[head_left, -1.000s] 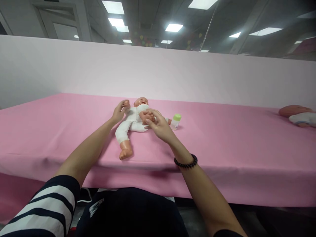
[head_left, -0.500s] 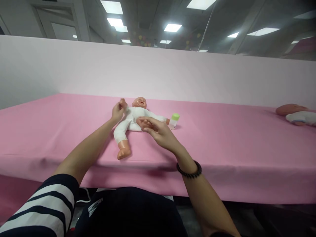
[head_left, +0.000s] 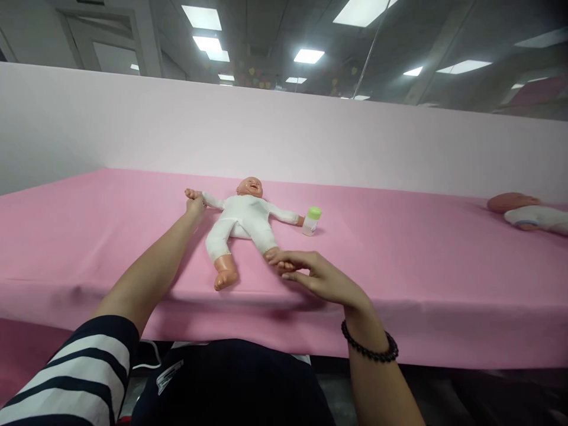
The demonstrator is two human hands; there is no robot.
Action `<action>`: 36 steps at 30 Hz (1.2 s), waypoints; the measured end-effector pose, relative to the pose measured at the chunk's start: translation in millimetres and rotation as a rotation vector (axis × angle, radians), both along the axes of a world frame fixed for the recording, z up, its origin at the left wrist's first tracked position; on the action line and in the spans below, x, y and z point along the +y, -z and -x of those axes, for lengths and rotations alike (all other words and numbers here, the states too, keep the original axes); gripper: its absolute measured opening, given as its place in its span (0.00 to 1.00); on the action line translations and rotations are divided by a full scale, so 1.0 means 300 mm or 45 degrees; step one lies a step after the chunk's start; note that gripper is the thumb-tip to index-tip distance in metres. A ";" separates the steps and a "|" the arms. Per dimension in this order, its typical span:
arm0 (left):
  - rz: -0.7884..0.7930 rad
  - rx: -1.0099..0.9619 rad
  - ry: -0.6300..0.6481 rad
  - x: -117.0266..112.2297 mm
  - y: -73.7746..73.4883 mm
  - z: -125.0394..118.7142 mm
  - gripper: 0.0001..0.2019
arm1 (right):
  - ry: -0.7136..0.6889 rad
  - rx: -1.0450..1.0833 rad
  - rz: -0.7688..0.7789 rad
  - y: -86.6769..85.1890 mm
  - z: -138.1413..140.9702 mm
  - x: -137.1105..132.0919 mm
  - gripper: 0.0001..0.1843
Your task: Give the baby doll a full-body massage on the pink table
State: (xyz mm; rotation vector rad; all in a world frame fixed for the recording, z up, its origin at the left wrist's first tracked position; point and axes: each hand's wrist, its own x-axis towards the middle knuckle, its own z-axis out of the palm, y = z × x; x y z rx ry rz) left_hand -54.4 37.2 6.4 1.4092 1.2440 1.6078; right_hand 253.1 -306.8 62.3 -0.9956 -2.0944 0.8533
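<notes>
A baby doll [head_left: 246,213] in a white cloth body lies on its back on the pink padded table, head toward the wall. My left hand [head_left: 196,204] is closed around the doll's arm near its hand, on the left side. My right hand [head_left: 317,275] grips the doll's foot on the right side, fingers over it and thumb below. The doll's other foot [head_left: 226,272] rests on the table near the front edge. Beside the doll's other hand stands a small clear bottle [head_left: 312,222] with a light green cap.
The pink table [head_left: 421,254] runs across the view, with its front edge close to my body. Behind it rises a pale wall [head_left: 288,139] with glass above. A second doll [head_left: 528,210] lies at the far right.
My left hand has moved left, and the doll's arm is now stretched outward. My right hand has come down and right with the doll's foot, straightening the bent leg.
</notes>
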 end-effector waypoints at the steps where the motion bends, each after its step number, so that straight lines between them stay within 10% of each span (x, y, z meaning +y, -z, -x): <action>1: 0.015 -0.038 -0.004 0.001 0.002 0.001 0.14 | 0.006 -0.008 -0.002 0.007 -0.003 -0.008 0.16; 12: -0.469 0.418 0.451 -0.189 -0.046 -0.165 0.18 | 0.048 0.091 -0.224 -0.092 0.197 0.310 0.20; 23: 0.034 -0.329 -0.016 -0.017 -0.006 -0.012 0.25 | -0.003 -0.143 0.010 -0.033 0.017 -0.012 0.15; 30: -0.454 0.204 0.420 -0.138 -0.042 -0.129 0.21 | 0.066 0.129 -0.217 -0.068 0.158 0.204 0.20; 36: -0.432 0.383 0.547 -0.168 -0.056 -0.113 0.19 | 0.005 0.178 -0.201 -0.078 0.159 0.259 0.21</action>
